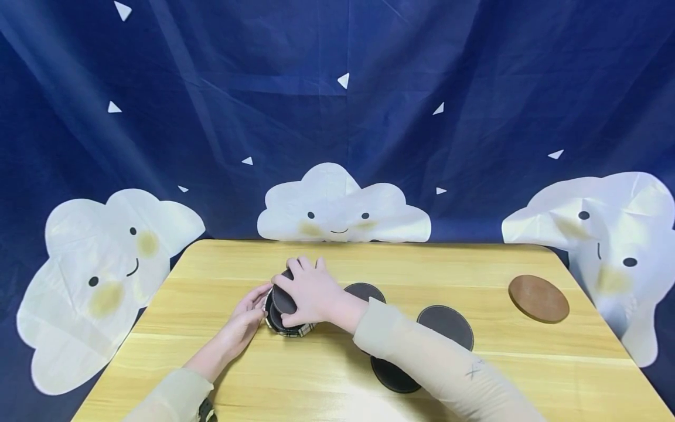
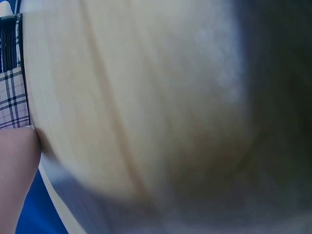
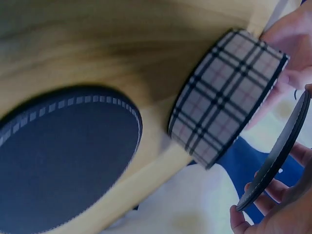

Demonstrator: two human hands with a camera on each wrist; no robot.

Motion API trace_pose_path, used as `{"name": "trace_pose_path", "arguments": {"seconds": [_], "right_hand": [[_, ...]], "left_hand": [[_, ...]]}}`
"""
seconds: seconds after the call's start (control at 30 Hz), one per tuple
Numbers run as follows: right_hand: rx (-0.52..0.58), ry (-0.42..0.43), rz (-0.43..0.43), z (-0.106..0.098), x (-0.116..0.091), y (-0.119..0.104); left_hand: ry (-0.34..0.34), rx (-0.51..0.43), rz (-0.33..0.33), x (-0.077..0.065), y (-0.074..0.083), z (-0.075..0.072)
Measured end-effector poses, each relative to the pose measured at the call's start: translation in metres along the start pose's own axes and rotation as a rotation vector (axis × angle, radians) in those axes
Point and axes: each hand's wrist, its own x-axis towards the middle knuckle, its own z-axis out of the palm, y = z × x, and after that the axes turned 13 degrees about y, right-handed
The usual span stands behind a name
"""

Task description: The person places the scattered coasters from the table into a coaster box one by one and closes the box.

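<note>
My right hand (image 1: 316,293) grips a dark round coaster (image 1: 283,300) by its rim, fingers spread across it. The coaster is tilted, just over the mouth of a round plaid coaster holder (image 1: 292,332). In the right wrist view, the holder (image 3: 226,97) shows its checked side wall, and the coaster (image 3: 278,151) appears edge-on, apart from it, between the fingertips (image 3: 238,219). My left hand (image 1: 245,322) holds the holder's left side, thumb in front and fingers behind. The left wrist view catches only a bit of plaid wall (image 2: 13,100) and part of the hand (image 2: 17,170).
Dark round coasters lie on the wooden table: one behind the right wrist (image 1: 365,290), one beyond the sleeve (image 1: 447,322), and one partly under the forearm (image 1: 395,375). A brown round coaster (image 1: 539,299) lies at the far right. A blue curtain (image 1: 337,129) hangs behind the table.
</note>
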Motion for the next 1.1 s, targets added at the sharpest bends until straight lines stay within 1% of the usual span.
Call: {"name": "trace_pose_path", "arguments": {"seconds": [0.17,0.27,0.53,0.77,1.1], "right_hand": [[0.005,0.008,-0.014,0.008,-0.002,-0.007],[0.018,0.001,-0.016,0.012,-0.003,-0.011],[0.017,0.002,-0.026,0.023,-0.005,-0.017],[0.024,-0.024,-0.003,0.025,-0.004,-0.018],[0.035,-0.044,0.015,0.026,0.0,-0.021]], "left_hand": [[0.011,0.001,0.001,0.0,0.0,0.0],[0.008,0.002,0.014,0.0,-0.001,-0.001],[-0.012,0.014,-0.019,-0.001,0.0,-0.001],[-0.018,0.018,-0.028,-0.001,0.001,-0.001],[-0.003,0.006,-0.032,0.0,0.001,0.0]]}}
